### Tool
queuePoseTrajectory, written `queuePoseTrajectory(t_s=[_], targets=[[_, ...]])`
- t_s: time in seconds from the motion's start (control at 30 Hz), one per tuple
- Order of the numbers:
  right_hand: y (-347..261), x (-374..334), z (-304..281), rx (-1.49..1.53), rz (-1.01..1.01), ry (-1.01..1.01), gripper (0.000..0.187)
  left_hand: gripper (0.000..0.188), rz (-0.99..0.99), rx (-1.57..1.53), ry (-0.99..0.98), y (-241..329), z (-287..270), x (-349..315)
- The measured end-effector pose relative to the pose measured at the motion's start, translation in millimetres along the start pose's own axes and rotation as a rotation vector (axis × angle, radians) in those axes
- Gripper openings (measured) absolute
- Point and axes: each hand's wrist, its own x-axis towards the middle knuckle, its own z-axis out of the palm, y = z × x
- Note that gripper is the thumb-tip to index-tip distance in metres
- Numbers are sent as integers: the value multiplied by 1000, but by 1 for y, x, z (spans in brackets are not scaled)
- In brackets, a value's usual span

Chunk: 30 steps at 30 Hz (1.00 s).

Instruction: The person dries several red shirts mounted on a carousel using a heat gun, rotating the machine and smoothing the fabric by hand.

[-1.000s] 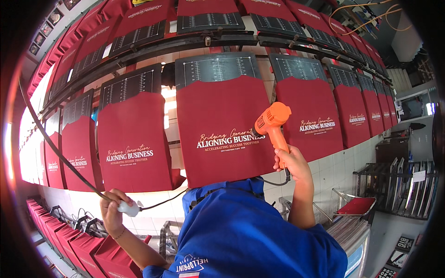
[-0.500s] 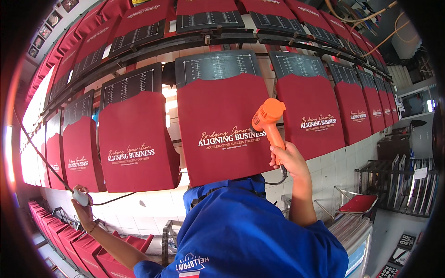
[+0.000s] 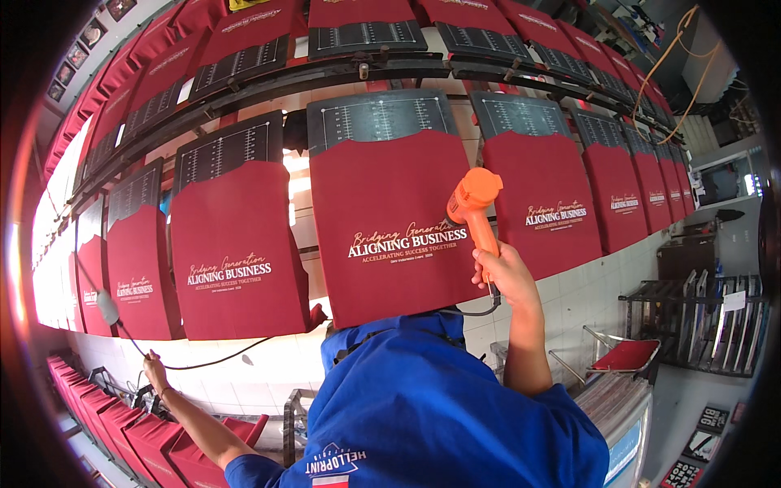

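My right hand (image 3: 509, 275) is closed round the handle of an orange hot-air blower (image 3: 476, 195), which looks like a hair dryer or heat gun. Its nozzle sits over the right end of the print on a maroon shirt (image 3: 382, 289). That shirt is stretched over a black board with white ruled scales (image 3: 381, 112). Far to the left, my left hand (image 3: 154, 372) grips a dark power cord (image 3: 215, 360). Up the cord from those fingers hangs a pale grey connector block (image 3: 107, 307), in front of the neighbouring shirts.
Boards with maroon shirts stand side by side, such as one on the left (image 3: 232, 244) and one on the right (image 3: 545, 191). A dark metal rail (image 3: 325, 67) runs behind them. A rack (image 3: 700, 321) and a red folding chair (image 3: 628, 355) stand at right.
My left hand has gone from the grey connector block to the cord below it, moving down and slightly right. The block now hangs free, further left. The blower has barely shifted.
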Motion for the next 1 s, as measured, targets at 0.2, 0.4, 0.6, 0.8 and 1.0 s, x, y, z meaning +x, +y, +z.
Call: queuePoseTrajectory(t_s=[0.2,0.4,0.6,0.8,1.0], targets=[[1,-15,7,-33,22,91,22,45,-271,-598,-200,32,70,-33],[4,-13,16,11,64,-6,27,39,-52,-304,26,108,113,-61],[-1,-10,18,-4,83,-50,27,34,-33,-190,285,146,131,-104],[-14,-5,14,-30,121,-142,26,34,-145,211,470,139,184,-126],[-15,-6,11,-69,100,-157,23,61,-493,-128,338,214,187,-171]])
